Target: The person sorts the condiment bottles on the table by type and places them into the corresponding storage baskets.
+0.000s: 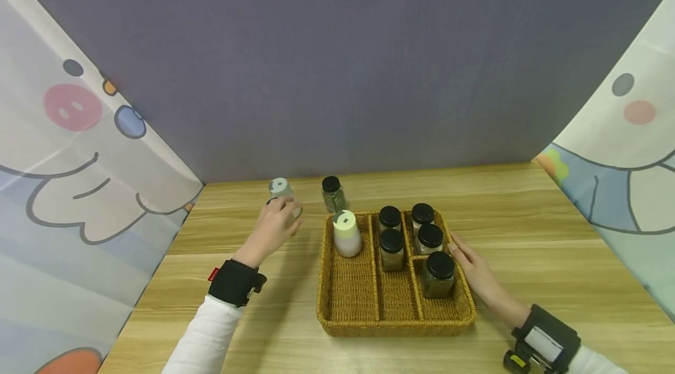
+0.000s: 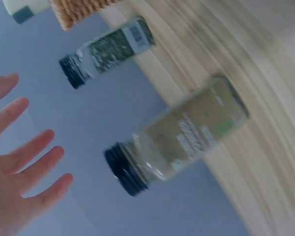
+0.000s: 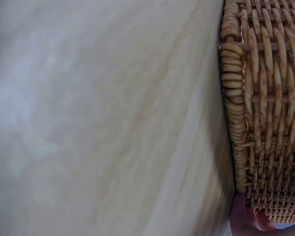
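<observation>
Wicker tray (image 1: 348, 309) sits nearest on the table (image 1: 527, 233), split into three lanes. Its left lane holds one white bottle (image 1: 346, 234) at the far end; the middle lane holds two black-capped jars (image 1: 391, 239), one behind the other; the right lane holds three more, the nearest jar (image 1: 437, 274) closest to the right hand (image 1: 474, 268). That hand lies flat with fingers straight against the tray's right wall, holding nothing. Beyond the tray's far left corner stands a herb jar (image 1: 333, 193). Left of it, the left hand (image 1: 271, 230) reaches a grey-capped bottle (image 1: 282, 192), fingers spread and loosely open at its side; a firm hold cannot be seen.
</observation>
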Motion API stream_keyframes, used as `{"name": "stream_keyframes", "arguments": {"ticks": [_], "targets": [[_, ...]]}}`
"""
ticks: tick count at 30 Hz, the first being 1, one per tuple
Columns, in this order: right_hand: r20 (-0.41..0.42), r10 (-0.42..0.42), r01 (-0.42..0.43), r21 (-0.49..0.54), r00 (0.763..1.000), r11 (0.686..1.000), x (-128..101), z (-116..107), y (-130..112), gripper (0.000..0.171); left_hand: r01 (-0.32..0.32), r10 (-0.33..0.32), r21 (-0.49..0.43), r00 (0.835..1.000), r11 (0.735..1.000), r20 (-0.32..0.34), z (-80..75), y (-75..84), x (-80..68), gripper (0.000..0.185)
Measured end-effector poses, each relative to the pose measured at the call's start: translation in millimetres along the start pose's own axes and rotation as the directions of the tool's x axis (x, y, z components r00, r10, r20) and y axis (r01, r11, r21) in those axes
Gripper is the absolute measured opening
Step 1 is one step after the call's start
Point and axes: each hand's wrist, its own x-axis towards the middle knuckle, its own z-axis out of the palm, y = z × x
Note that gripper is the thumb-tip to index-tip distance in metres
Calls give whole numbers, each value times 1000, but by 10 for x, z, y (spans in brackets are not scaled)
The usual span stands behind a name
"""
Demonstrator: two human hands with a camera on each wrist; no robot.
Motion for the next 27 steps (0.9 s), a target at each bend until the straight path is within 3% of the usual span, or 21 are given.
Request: {"name": "stream_keyframes", "arguments": {"ticks": [10, 17, 27], "targets": [[-7, 8, -8, -7, 1000, 1000, -8, 1, -23, 59, 133, -133, 7, 990, 991, 51, 2, -149, -73, 34], [-5, 2, -2, -1, 1000, 1000, -5, 4, -17, 59, 205, -205, -1, 977, 979, 53, 13, -223, -72, 36], [3, -17, 17, -5, 1000, 1000, -12, 2, -4, 58, 258, -256, -27, 964, 966, 74, 93, -321, -50, 37]]}}
